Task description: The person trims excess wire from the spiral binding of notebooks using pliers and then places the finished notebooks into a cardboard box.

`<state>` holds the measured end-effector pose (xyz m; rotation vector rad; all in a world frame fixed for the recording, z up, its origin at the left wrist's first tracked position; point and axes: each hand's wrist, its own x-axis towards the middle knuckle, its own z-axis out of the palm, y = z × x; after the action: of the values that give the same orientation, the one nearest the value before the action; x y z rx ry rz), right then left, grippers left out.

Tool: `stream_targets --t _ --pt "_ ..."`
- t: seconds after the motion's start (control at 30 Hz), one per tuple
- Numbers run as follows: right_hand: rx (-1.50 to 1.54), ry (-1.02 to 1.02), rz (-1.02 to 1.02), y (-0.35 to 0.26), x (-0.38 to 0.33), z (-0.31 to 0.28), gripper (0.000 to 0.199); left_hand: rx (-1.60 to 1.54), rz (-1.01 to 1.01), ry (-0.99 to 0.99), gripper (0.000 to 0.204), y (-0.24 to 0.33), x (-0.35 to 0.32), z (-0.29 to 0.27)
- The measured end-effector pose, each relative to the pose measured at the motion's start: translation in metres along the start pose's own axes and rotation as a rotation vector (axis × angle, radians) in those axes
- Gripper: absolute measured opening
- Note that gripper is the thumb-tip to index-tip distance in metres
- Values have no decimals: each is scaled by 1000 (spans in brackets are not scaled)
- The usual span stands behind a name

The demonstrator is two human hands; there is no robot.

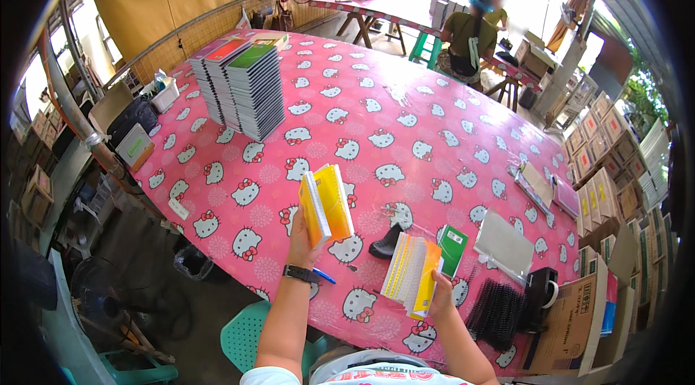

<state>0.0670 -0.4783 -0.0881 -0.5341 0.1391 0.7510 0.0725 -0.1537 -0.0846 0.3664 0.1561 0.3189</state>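
Both hands are full from what I can see. Left hand (302, 240) is wrapped around a yellow notebook (326, 204), holding it up above the table with the spine edge tilted toward the camera, and there's a dark watch (300, 273) on that wrist. Right hand (439, 294) is clamped on a second bundle of yellow notebooks (411, 273), pages fanned a bit, held low near the table's near edge.

Everything sits over a big table with a pink cartoon-cat tablecloth (405, 117). Just beside the right-hand bundle lies a green notebook (453, 249), and a small black thing (387, 244) sits between the two hands; I can't tell what it is. A blue pen (323, 275) lies right by the left wrist. Off to the right I see a clear plastic sheet (504, 244), a pile of black binding combs (496, 312) and a tape dispenser (539, 291).

Far left corner of the table has tall stacks of notebooks (242, 88). Another person (467, 37) sits at a farther table, well apart.
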Motion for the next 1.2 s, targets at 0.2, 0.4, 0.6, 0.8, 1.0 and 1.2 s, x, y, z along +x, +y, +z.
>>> stream_targets --t 0.2,0.4,0.6,0.8,1.0,1.2 --pt "-385 41 25 -19 15 24 58 461 -115 -104 45 5 -1 -14" --pt "-1991 -404 -328 -47 62 146 66 1588 211 -248 50 62 11 -32" --pt "-2665 -974 -527 7 155 176 65 2331 133 -111 46 74 23 55" --pt "-2727 -731 -715 46 184 137 69 2176 137 -105 63 53 64 0" --pt "-2078 -10 -830 46 176 92 113 2466 -50 -135 116 31 29 42" --pt "-1533 -226 -378 50 199 64 120 2678 -103 4 131 2 20 39"
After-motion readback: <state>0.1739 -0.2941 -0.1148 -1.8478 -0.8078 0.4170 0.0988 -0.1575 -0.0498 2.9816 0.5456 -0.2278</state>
